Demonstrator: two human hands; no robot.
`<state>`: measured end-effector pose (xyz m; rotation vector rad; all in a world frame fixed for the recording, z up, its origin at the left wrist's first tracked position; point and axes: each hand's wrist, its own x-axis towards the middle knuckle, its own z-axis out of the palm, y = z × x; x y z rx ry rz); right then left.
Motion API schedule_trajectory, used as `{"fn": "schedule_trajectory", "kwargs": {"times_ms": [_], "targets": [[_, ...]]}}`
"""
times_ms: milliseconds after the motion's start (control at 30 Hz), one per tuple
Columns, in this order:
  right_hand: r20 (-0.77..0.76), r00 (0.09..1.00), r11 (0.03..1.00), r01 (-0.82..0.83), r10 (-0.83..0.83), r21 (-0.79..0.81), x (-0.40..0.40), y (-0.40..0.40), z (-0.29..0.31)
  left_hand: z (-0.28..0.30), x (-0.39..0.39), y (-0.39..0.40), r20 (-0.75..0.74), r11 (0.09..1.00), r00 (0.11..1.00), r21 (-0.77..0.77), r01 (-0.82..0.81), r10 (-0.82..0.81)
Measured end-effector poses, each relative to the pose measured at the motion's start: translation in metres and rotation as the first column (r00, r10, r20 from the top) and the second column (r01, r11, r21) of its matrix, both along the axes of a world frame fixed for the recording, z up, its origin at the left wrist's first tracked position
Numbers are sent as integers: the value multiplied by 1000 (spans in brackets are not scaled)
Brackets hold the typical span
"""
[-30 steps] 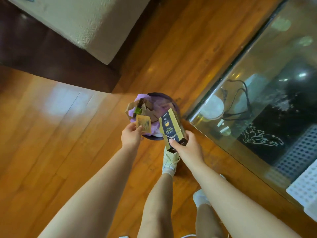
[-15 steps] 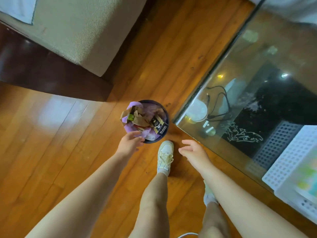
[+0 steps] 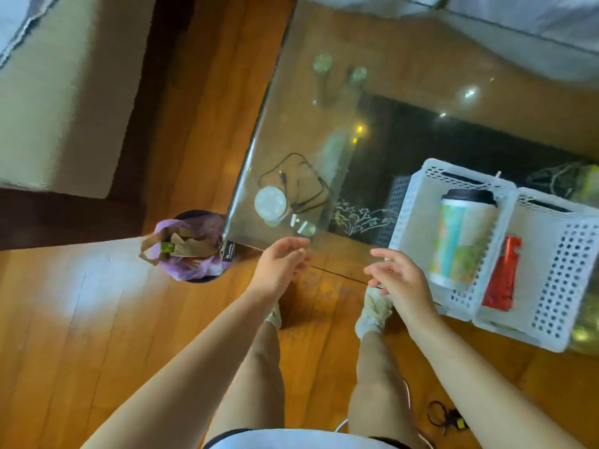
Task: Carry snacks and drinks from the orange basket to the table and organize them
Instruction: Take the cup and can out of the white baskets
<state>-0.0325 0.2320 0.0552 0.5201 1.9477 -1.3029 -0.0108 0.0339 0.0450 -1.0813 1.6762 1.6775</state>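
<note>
My left hand and my right hand hover empty, fingers apart, over the near corner of the glass table. On the table to the right stand two white perforated baskets. The nearer white basket holds a tall patterned drink cup with a black lid, lying down. The second white basket holds a red snack packet. No orange basket is in view.
A small dark trash bin with a purple liner, brown paper and a box stands on the wooden floor by the table corner. A round lid and black cable show through the glass. A beige sofa is at left.
Both hands dropped a yellow packet and a dark-and-gold box into the bin, then drew back empty. The view swung right, bringing the table and white baskets into sight.
</note>
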Motion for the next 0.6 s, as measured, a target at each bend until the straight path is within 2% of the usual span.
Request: {"fn": "schedule_trajectory", "kwargs": {"times_ms": [133, 300, 433, 600], "targets": [[-30, 985, 985, 170, -170, 11, -6, 85, 6, 9, -32, 91, -37, 998, 999, 53, 14, -12], [-72, 944, 941, 328, -323, 81, -10, 181, -3, 5, -60, 194, -53, 984, 987, 86, 159, -155], [-94, 930, 916, 366, -355, 162, -15, 227, -27, -11, -78, 249, -18, 977, 977, -5, 212, -212], [-119, 933, 908, 359, -340, 216, -25, 245, -62, -44, -101, 280, 48, 984, 990, -115, 134, -129]]}}
